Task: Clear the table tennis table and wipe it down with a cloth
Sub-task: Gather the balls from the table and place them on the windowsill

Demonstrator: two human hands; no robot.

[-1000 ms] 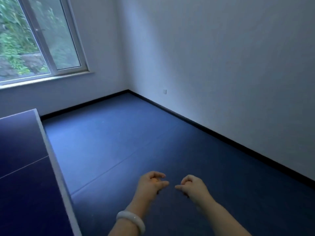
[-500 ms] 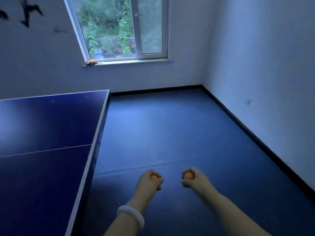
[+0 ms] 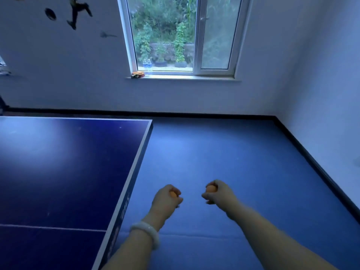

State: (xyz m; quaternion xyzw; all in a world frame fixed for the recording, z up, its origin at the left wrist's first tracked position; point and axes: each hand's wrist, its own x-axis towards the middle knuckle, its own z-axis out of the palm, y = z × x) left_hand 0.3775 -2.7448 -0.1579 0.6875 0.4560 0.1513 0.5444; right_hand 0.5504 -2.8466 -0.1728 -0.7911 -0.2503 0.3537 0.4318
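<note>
Your left fingers (image 3: 176, 199) curl around an orange ball (image 3: 173, 194), and your right fingers (image 3: 207, 196) curl around a second orange ball (image 3: 211, 189). Both hands, left hand (image 3: 165, 199) and right hand (image 3: 220, 194), hover over the blue floor (image 3: 224, 156), near each other but apart. A pale bangle (image 3: 145, 232) circles your left wrist. Left of your hands lies the blue table tennis surface (image 3: 64, 172), its long white-lined edge running away from you toward the window (image 3: 181, 36).

Table top (image 3: 58, 172) smooth, faintly glossy — floor (image 3: 224, 152) matt
</note>
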